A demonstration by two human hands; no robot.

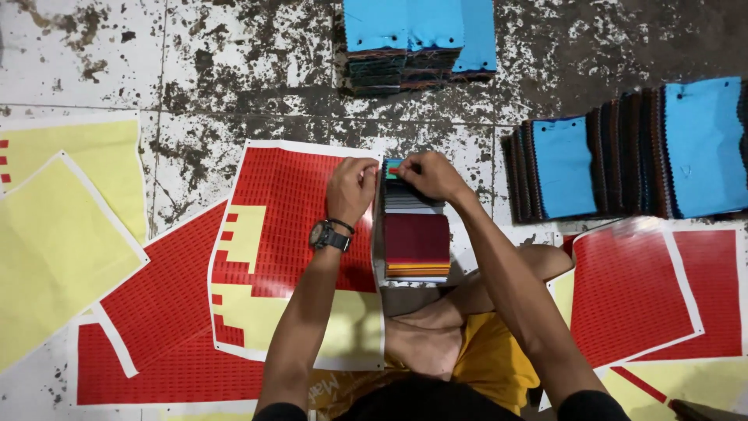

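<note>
The red sticker sheet (300, 234) beside the knee is partly used: its lower half shows bare yellow backing, so many labels are gone and many remain. Just past it, the left hand (352, 189) and right hand (431, 176) pinch closed on the top of the fabric swatch book (415, 234). Finished-looking blue-faced swatch stacks sit at 12 o'clock (418, 39) and 2 o'clock (639, 152). No containers show.
</note>
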